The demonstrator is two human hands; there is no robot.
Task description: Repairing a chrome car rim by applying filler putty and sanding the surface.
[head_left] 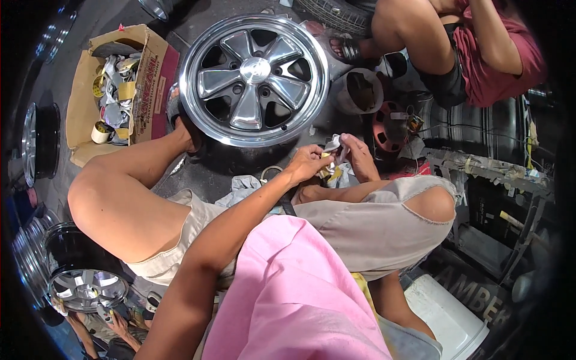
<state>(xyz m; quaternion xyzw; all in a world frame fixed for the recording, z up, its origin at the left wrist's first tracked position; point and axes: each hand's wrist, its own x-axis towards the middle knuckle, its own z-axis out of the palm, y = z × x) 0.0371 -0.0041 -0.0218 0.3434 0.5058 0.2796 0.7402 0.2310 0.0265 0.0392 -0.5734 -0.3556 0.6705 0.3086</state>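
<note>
1. Pinching a crumpled white cloth, the left hand and right hand meet by the folded right leg; a slack pinch could drop it.
2. Just ahead, the polished five-spoke wheel faces up; grit caught in the cloth might scratch it.
3. Around it, the wearer's left foot, an open cardboard box, a bucket and a co-worker's sandalled foot limit access.
</note>
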